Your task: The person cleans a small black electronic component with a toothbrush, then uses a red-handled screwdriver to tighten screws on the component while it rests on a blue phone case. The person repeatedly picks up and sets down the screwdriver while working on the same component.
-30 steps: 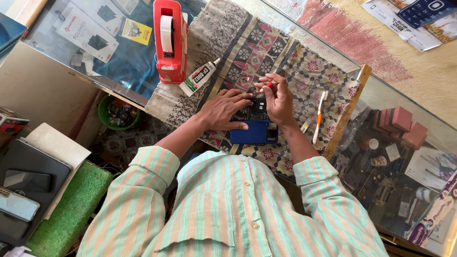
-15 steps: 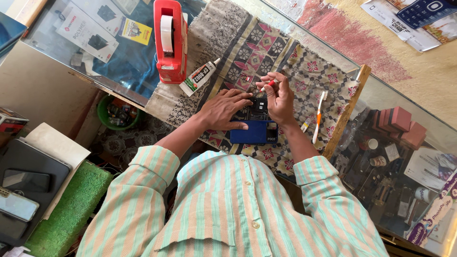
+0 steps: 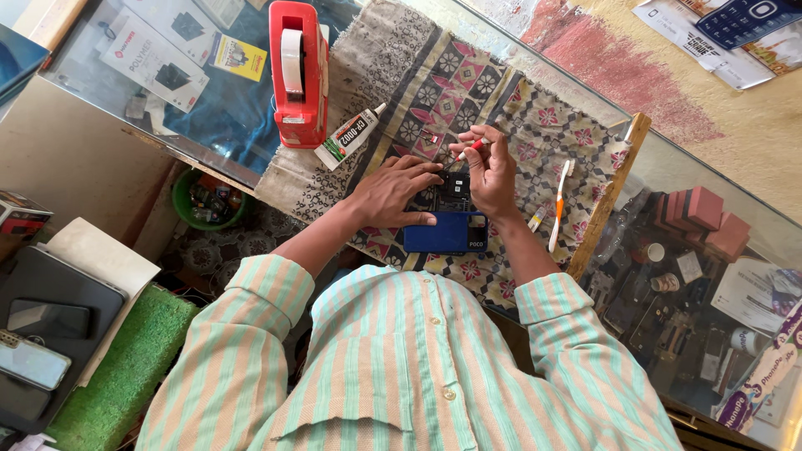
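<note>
Gripping red-handled screwdriver, right hand

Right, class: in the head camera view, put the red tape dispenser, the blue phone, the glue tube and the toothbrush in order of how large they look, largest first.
1. Red tape dispenser
2. Blue phone
3. Glue tube and toothbrush: too alike to rank; the toothbrush is longer but thinner.
</note>
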